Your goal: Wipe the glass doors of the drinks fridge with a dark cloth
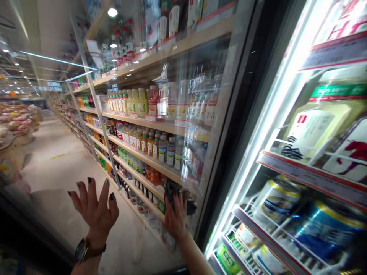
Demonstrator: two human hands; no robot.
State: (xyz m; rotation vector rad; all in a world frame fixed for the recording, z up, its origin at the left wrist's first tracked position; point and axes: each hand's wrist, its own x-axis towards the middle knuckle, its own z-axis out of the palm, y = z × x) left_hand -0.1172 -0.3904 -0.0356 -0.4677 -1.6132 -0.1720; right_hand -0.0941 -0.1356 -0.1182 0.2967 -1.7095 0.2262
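My left hand (96,208), with dark nails and a watch (82,250) on the wrist, is raised at the lower left. Its fingers are spread apart and nothing is in them. Lower centre, my right hand (175,215) reaches forward against the glass door (210,164). Under its fingers and beside them shows a crumpled dark cloth (172,189), pressed toward the glass; its edges are blurred. Shelves of bottles appear through the pane, and reflections streak across it.
To the right is a lit cooler with a large juice bottle (309,122), blue cans (329,225) and wire racks (243,210). Beyond the glass, long wooden shelves (149,121) carry rows of bottles. A pale aisle floor (63,160) runs off at the left.
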